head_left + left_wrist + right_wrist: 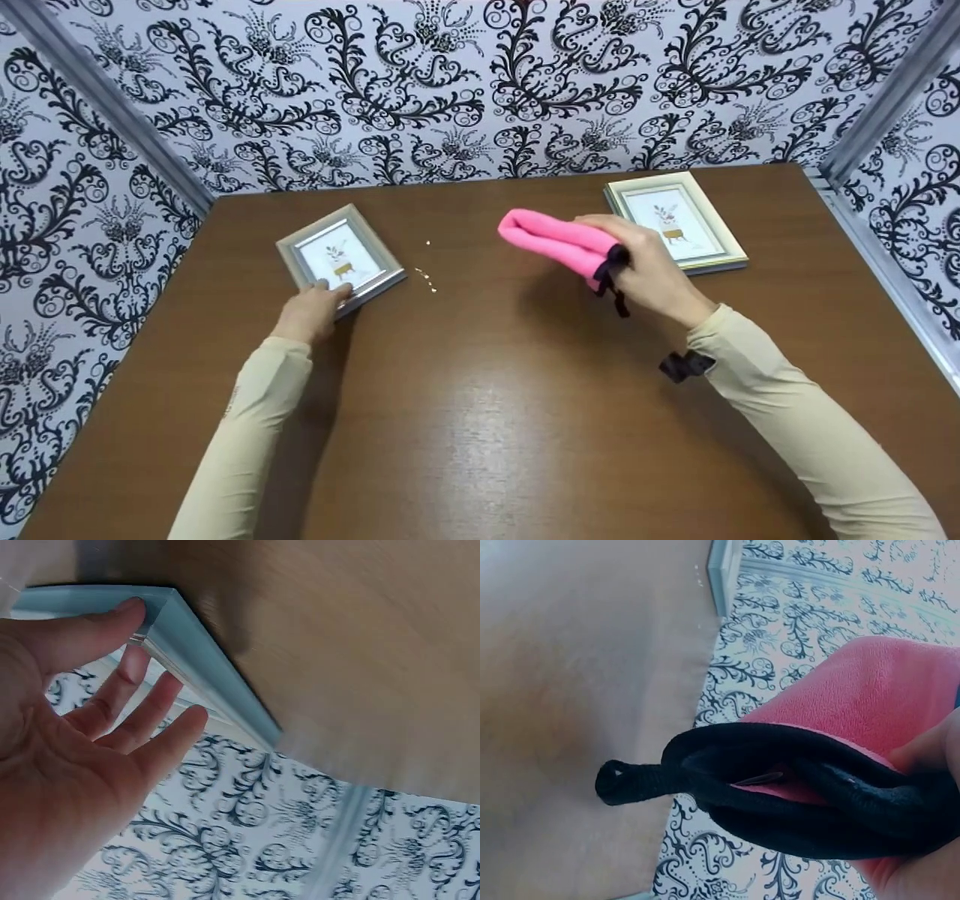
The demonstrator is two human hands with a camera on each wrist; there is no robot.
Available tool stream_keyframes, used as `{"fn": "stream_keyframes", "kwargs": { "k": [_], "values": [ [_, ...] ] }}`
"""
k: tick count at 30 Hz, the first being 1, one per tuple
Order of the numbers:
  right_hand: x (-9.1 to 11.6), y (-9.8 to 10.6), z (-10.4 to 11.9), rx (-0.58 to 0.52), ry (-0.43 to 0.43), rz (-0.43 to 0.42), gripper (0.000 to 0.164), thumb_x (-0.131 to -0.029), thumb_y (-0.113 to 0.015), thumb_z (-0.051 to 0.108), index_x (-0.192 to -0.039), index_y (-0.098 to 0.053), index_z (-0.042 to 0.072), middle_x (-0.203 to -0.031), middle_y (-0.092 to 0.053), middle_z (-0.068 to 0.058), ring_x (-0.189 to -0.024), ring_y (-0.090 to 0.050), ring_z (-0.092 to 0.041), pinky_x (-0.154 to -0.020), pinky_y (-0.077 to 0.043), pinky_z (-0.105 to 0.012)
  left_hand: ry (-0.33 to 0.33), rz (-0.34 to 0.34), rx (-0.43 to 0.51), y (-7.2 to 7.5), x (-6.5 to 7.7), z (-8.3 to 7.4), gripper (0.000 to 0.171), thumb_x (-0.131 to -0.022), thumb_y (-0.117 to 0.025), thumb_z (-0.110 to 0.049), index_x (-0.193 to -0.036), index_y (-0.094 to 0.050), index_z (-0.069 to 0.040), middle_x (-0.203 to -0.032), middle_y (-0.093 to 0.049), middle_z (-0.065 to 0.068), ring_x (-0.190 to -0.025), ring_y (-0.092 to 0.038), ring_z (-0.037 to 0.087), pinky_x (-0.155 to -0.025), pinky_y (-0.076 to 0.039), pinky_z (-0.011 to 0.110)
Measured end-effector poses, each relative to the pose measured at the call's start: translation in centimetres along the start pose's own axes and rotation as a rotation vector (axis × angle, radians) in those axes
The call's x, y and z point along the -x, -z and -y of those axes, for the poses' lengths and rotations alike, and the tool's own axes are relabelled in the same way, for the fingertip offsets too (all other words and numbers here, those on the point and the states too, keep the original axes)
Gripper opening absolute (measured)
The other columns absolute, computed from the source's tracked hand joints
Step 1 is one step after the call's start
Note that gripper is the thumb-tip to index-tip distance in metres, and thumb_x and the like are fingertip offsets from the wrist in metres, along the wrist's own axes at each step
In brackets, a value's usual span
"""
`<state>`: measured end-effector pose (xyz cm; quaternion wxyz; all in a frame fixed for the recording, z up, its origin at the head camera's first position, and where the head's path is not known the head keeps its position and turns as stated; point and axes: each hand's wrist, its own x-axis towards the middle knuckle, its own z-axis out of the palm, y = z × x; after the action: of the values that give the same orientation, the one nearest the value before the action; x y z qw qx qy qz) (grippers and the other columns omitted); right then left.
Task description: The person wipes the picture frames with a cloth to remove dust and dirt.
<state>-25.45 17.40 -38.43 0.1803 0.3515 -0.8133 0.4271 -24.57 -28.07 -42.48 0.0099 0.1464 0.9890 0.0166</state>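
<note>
The silver frame (335, 251) lies at a slant on the table (480, 427), picture side up; whether its near corner is lifted, I cannot tell. The left hand (311, 309) pinches that corner, thumb along the outer edge and fingers over on the picture side. With only one corner held, the frame could swivel or skid if pushed from the far side, and bare fingertips might smudge its face.

To the right of the silver frame, well apart from it, the right hand (649, 266) grips a folded pink cloth (551, 236) above the table. A black loop (641, 781) sticks out from the cloth's dark edging, and it might catch on a frame corner if the cloth were brought close. A loose hold on the folds could let them fall open.

Just beside the silver frame, on its right, lie small white crumbs (433, 290). Caught under cloth or frame, they could scratch a surface or scatter farther.

Farther right of the silver frame, past the cloth, lies a cream frame (673, 221); a careless swing of the right arm might knock it. Behind the silver frame stands patterned wallpaper (420, 97).
</note>
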Motion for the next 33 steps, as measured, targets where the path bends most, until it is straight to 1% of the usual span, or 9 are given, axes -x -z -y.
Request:
{"fn": "stream_keyframes", "kwargs": {
  "k": [6, 10, 13, 17, 21, 25, 28, 30, 33],
  "values": [
    [0.0, 0.8, 0.1, 0.030, -0.005, 0.001, 0.048, -0.079, -0.073, -0.003, -0.126, -0.060, -0.003, -0.125, -0.061, -0.014, -0.118, -0.055, -0.027, -0.102, -0.039, -0.041, -0.033, 0.002, -0.007, 0.0, 0.0, -1.7, 0.042, -0.072, -0.064, 0.014, -0.107, -0.054, -0.006, -0.086, -0.052, 0.025, -0.075, -0.057, 0.046, -0.057, -0.051, 0.057],
    [0.1, 1.4, -0.1, 0.058, 0.002, -0.014, 0.048, -0.079, -0.074, -0.002, -0.125, -0.061, -0.002, -0.123, -0.063, -0.013, -0.116, -0.056, -0.027, -0.101, -0.040, -0.041, -0.068, 0.020, -0.005, -0.1, 0.0, -2.9, 0.044, -0.071, -0.065, 0.013, -0.108, -0.053, -0.007, -0.088, -0.052, 0.025, -0.078, -0.057, 0.045, -0.058, -0.051, 0.056],
    [0.2, 1.8, -0.2, 0.075, 0.006, -0.025, 0.047, -0.078, -0.075, -0.002, -0.124, -0.062, -0.001, -0.120, -0.064, -0.012, -0.114, -0.057, -0.027, -0.099, -0.041, -0.041, -0.095, 0.036, -0.001, -0.2, 0.0, -4.1, 0.047, -0.070, -0.066, 0.012, -0.110, -0.054, -0.008, -0.091, -0.052, 0.024, -0.081, -0.056, 0.043, -0.060, -0.052, 0.055],
    [0.5, 2.3, -0.4, 0.085, 0.003, -0.029, 0.047, -0.078, -0.074, -0.004, -0.124, -0.062, -0.001, -0.118, -0.065, -0.013, -0.112, -0.058, -0.027, -0.098, -0.042, -0.041, -0.152, 0.040, -0.003, -0.5, -0.2, -6.4, 0.047, -0.072, -0.067, 0.010, -0.113, -0.057, -0.010, -0.094, -0.054, 0.023, -0.082, -0.057, 0.041, -0.060, -0.052, 0.054],
    [0.7, 2.6, -0.6, 0.087, 0.002, -0.034, 0.048, -0.077, -0.073, -0.007, -0.123, -0.063, -0.001, -0.117, -0.065, -0.012, -0.110, -0.059, -0.026, -0.097, -0.043, -0.038, -0.239, 0.007, -0.018, -0.8, -0.2, -8.8, 0.044, -0.073, -0.068, 0.008, -0.110, -0.057, -0.011, -0.093, -0.055, 0.022, -0.077, -0.058, 0.039, -0.057, -0.052, 0.051],
    [1.0, 2.9, -0.9, 0.096, 0.001, -0.037, 0.050, -0.075, -0.071, -0.012, -0.123, -0.064, 0.002, -0.117, -0.065, -0.010, -0.109, -0.060, -0.024, -0.095, -0.043, -0.032, -0.326, -0.036, -0.031, -1.3, -0.2, -11.0, 0.048, -0.070, -0.073, 0.006, -0.110, -0.058, -0.014, -0.094, -0.055, 0.021, -0.079, -0.058, 0.037, -0.055, -0.052, 0.048],
    [1.3, 3.3, -1.1, 0.107, -0.011, -0.040, 0.050, -0.075, -0.069, -0.013, -0.123, -0.064, 0.003, -0.117, -0.066, -0.009, -0.108, -0.059, -0.023, -0.094, -0.042, -0.028, -0.383, -0.059, -0.055, -1.5, -0.2, -12.7, 0.050, -0.067, -0.076, 0.003, -0.111, -0.059, -0.015, -0.094, -0.055, 0.019, -0.082, -0.057, 0.036, -0.056, -0.053, 0.046],
    [1.4, 3.5, -1.1, 0.106, -0.015, -0.042, 0.050, -0.076, -0.068, -0.014, -0.123, -0.064, 0.003, -0.116, -0.066, -0.008, -0.108, -0.059, -0.023, -0.094, -0.042, -0.026, -0.416, -0.075, -0.080, -1.5, -0.2, -13.8, 0.049, -0.067, -0.078, 0.000, -0.109, -0.059, -0.016, -0.094, -0.055, 0.018, -0.082, -0.057, 0.035, -0.055, -0.053, 0.045],
    [1.6, 3.8, -1.2, 0.121, -0.020, -0.045, 0.050, -0.077, -0.068, -0.014, -0.123, -0.064, 0.004, -0.116, -0.066, -0.008, -0.108, -0.059, -0.022, -0.094, -0.041, -0.026, -0.448, -0.074, -0.114, -1.6, 0.0, -15.5, 0.046, -0.069, -0.079, -0.005, -0.108, -0.060, -0.018, -0.095, -0.057, 0.016, -0.085, -0.057, 0.033, -0.059, -0.053, 0.043]
  ]
}}
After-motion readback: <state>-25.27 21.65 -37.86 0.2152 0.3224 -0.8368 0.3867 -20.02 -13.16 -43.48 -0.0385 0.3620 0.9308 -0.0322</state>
